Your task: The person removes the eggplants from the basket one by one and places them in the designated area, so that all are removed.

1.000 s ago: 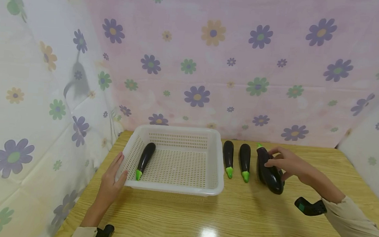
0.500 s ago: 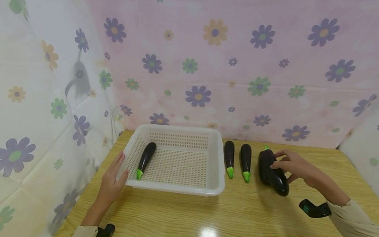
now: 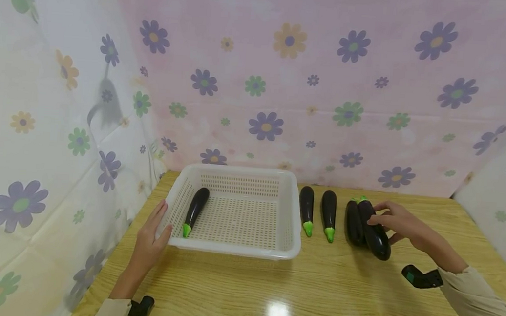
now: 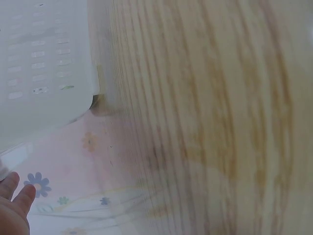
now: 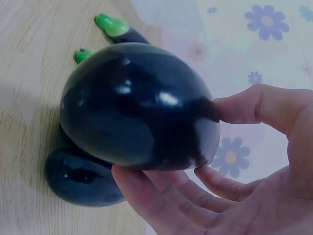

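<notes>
My right hand (image 3: pixel 400 224) grips a dark purple eggplant (image 3: pixel 376 237), thumb on one side and fingers on the other. It leans with its rounded end toward me, right beside another eggplant (image 3: pixel 354 224). In the right wrist view, the held eggplant (image 5: pixel 139 107) fills the middle, with the other eggplant (image 5: pixel 80 178) partly behind it. My left hand (image 3: pixel 148 241) rests against the left side of a white plastic basket (image 3: pixel 231 250), fingers straight along the wall and thumb at the rim. One eggplant (image 3: pixel 196 210) lies inside the basket, near its left wall.
Two more eggplants (image 3: pixel 306 208) (image 3: pixel 328 214) lie side by side on the wooden table (image 3: pixel 226 293), just right of the basket. A flower-patterned cloth (image 3: pixel 267 80) hangs behind the table and along both sides.
My right hand has moved the held eggplant to the right, from overlapping the neighbouring eggplant to beside it. The left hand and basket stay in place.
</notes>
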`<move>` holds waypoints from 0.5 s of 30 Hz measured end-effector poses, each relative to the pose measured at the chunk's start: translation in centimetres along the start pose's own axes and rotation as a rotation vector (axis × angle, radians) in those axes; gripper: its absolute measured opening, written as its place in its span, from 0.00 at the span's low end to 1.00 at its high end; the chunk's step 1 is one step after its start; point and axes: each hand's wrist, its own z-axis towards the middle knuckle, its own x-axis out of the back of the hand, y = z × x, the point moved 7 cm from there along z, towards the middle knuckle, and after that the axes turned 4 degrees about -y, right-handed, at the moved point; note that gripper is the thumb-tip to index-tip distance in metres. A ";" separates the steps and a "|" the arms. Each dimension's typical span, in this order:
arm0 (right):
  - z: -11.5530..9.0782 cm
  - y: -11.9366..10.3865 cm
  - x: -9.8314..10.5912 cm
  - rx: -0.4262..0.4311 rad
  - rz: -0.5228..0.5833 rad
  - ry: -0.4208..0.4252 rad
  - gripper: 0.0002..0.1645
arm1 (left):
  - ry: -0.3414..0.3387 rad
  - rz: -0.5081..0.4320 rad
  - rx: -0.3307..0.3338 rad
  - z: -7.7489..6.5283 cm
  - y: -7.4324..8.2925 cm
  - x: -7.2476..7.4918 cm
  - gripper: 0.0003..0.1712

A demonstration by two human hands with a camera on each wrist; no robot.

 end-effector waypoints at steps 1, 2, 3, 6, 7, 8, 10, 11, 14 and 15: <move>0.0 0.1 0.1 0.001 -0.003 0.004 0.43 | 0.001 0.001 0.000 0.0 0.0 0.0 0.32; 0.1 0.3 0.2 0.003 -0.007 0.007 0.43 | 0.001 0.000 -0.002 0.0 0.0 0.0 0.32; 0.1 0.4 0.3 0.002 -0.010 0.010 0.43 | 0.002 0.000 -0.002 0.0 0.1 0.0 0.32; 0.3 0.9 0.7 -0.006 -0.014 0.019 0.42 | 0.000 -0.006 0.000 0.1 0.1 0.1 0.32; 0.3 1.0 0.8 -0.011 -0.014 0.022 0.42 | -0.002 -0.008 0.002 0.0 0.1 0.0 0.32; 0.4 1.2 0.9 -0.016 -0.014 0.024 0.43 | -0.002 -0.009 0.004 0.0 0.2 0.0 0.32; 0.5 1.5 1.1 -0.025 -0.015 0.030 0.43 | -0.004 -0.010 0.008 0.0 0.2 0.0 0.32; 0.6 1.6 1.2 -0.028 -0.018 0.033 0.43 | -0.003 -0.009 0.008 0.0 0.2 0.0 0.32; 0.7 2.1 1.5 -0.038 -0.026 0.041 0.43 | -0.002 -0.007 0.011 0.0 0.2 0.0 0.32; 0.8 2.3 1.6 -0.043 -0.028 0.043 0.43 | -0.002 -0.007 0.011 0.0 0.1 0.0 0.32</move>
